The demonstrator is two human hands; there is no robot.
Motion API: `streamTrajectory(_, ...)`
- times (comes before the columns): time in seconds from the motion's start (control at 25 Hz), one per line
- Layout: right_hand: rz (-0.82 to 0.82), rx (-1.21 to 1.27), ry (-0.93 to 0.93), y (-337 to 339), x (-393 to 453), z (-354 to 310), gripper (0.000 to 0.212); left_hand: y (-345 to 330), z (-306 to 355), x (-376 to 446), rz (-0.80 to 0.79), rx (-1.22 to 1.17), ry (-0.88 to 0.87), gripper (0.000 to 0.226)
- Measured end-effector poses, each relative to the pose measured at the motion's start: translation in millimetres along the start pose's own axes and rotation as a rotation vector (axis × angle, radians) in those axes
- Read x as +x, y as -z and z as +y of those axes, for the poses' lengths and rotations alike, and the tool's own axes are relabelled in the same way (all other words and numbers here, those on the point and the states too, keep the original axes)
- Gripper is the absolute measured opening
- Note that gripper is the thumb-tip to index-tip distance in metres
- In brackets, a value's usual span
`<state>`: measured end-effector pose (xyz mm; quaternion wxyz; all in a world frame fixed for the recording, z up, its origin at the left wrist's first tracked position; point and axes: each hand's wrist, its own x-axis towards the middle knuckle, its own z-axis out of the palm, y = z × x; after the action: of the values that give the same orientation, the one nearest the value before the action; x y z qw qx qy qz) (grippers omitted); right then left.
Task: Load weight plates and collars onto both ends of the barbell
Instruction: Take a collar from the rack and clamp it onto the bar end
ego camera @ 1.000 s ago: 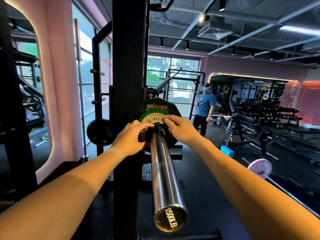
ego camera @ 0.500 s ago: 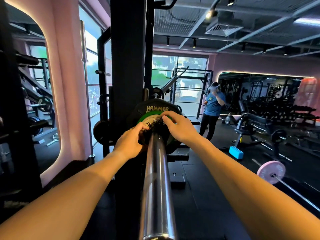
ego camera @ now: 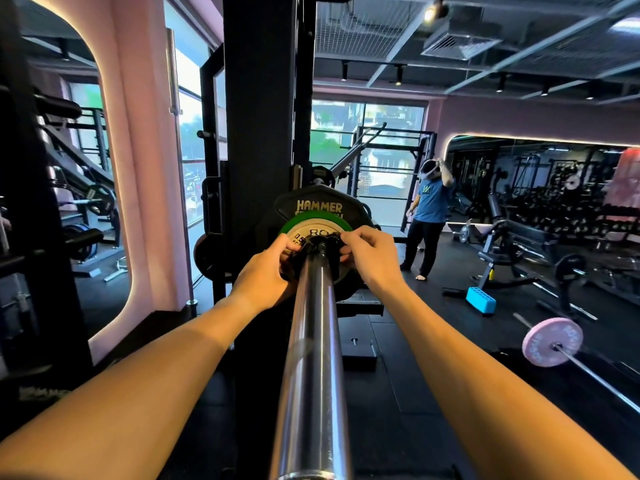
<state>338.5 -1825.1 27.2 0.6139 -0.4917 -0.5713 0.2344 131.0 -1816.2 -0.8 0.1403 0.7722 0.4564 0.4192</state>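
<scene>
The chrome barbell sleeve (ego camera: 313,358) runs straight away from me down the middle of the view. On it sit a large black Hammer plate (ego camera: 311,204) and, in front of that, a small green-rimmed white plate (ego camera: 313,226). A black collar (ego camera: 320,245) is on the sleeve against the small plate. My left hand (ego camera: 265,273) pinches the collar from the left, while my right hand (ego camera: 369,258) pinches it from the right. My fingers hide most of the collar.
A black rack upright (ego camera: 265,116) stands just left of the plates. A person in a blue shirt (ego camera: 431,216) stands at the right rear. A second barbell with a pink plate (ego camera: 552,341) lies on the floor at right, near a blue box (ego camera: 480,299).
My view has moved in along the sleeve, so its end cap has dropped out of sight. Both hands stay on the collar, their fingers curled tighter around it.
</scene>
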Motion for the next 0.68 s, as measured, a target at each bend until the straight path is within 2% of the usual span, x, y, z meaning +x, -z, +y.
streamTrajectory(0.2, -0.026, -0.121, 0.009, 9, -5, 2, 0.027, -1, 5, -2, -0.007, 0.009, 0.04, 0.046)
streamTrajectory(0.32, -0.054, -0.248, 0.018, 12, -2, -5, 0.027, 5, 13, -1, -0.067, 0.083, 0.063, 0.049)
streamTrajectory(0.4, -0.079, -0.324, 0.006, 13, -3, -12, 0.025, 16, 21, 1, -0.162, 0.161, 0.095, 0.059)
streamTrajectory(0.56, -0.221, -0.588, 0.042, 17, -3, -33, 0.018, 57, 22, 1, -0.446, 0.324, 0.125, 0.09)
streamTrajectory(0.68, -0.275, -0.755, 0.044, 9, -7, -55, 0.034, 97, 15, 1, -0.462, 0.347, 0.124, 0.082)
